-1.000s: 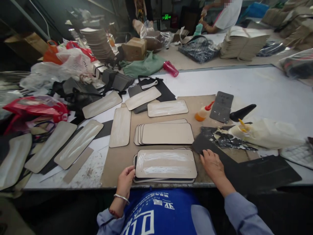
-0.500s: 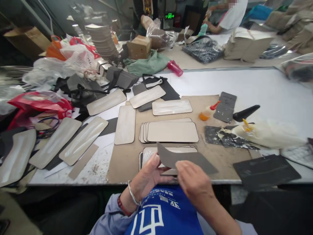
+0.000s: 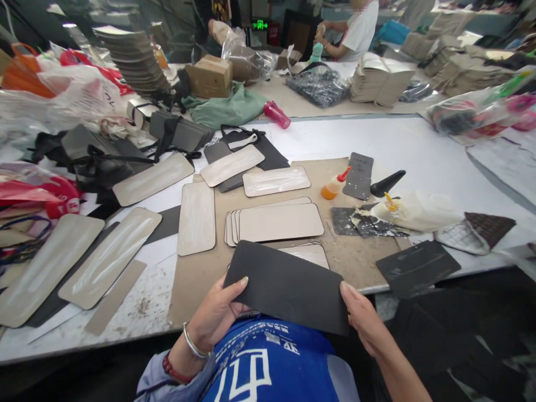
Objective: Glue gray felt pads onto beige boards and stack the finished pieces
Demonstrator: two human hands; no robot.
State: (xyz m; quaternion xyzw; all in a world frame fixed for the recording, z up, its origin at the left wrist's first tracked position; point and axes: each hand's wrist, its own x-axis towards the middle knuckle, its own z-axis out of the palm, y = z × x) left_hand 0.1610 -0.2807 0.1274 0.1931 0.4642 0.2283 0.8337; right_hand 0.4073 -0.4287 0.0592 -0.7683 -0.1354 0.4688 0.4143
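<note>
A dark grey rectangular sheet (image 3: 288,287) is held flat over the table's near edge. My left hand (image 3: 218,310) grips its left end with the thumb on top, and my right hand (image 3: 362,315) grips its right end. Under the sheet a glue-coated tan panel (image 3: 310,254) shows only at its far right corner. Just beyond lies a fanned stack of tan rounded panels (image 3: 278,222) on the brown cardboard work mat (image 3: 355,259).
Glue-coated tan panels (image 3: 109,257) lie spread at the left. An orange glue bottle (image 3: 333,188), a black tool (image 3: 387,183) and dark scraps (image 3: 416,267) sit at the right. Bags and stacks crowd the far left. Another person (image 3: 355,30) works at the far table.
My right hand lifted a dark sheet from the table's right side, brought it over the glued panel, and now both hands hold it flat by its ends. The camera view shifted right.
</note>
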